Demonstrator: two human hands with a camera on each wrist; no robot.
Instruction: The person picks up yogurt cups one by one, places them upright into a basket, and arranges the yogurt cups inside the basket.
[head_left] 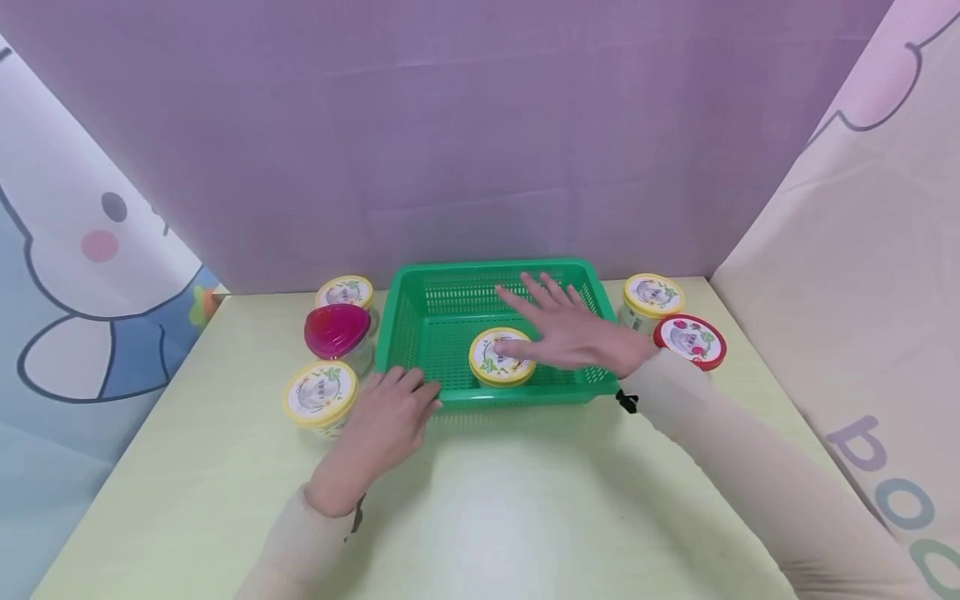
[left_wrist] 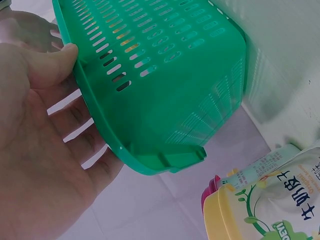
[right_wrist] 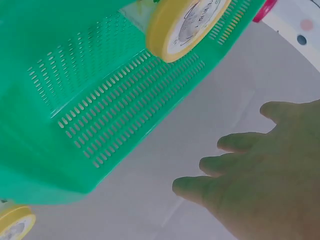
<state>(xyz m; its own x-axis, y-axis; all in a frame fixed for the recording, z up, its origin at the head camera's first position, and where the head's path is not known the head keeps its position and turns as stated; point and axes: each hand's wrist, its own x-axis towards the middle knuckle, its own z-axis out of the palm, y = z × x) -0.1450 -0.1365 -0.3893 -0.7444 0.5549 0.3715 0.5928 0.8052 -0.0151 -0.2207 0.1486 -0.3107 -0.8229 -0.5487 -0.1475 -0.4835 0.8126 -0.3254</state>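
Observation:
A green plastic basket (head_left: 517,398) stands toward the back of the table. My left hand (head_left: 386,421) grips its rim at the front left corner; in the left wrist view the thumb (left_wrist: 60,62) lies on the near side of the rim and the fingers pass behind it. One yellow-lidded jar (head_left: 501,357) sits inside the basket, its printed lid facing up. My right hand (head_left: 566,329) hovers above the basket's right half, fingers spread and holding nothing. In the right wrist view that hand (right_wrist: 260,170) shows apart from the jar (right_wrist: 192,27).
Left of the basket stand two yellow-lidded jars (head_left: 321,393) and a container with a magenta lid (head_left: 337,331). On the right are a yellow-lidded jar (head_left: 652,296) and a red-lidded one (head_left: 692,340), the latter near my right forearm. A purple cloth (head_left: 450,150) hangs behind.

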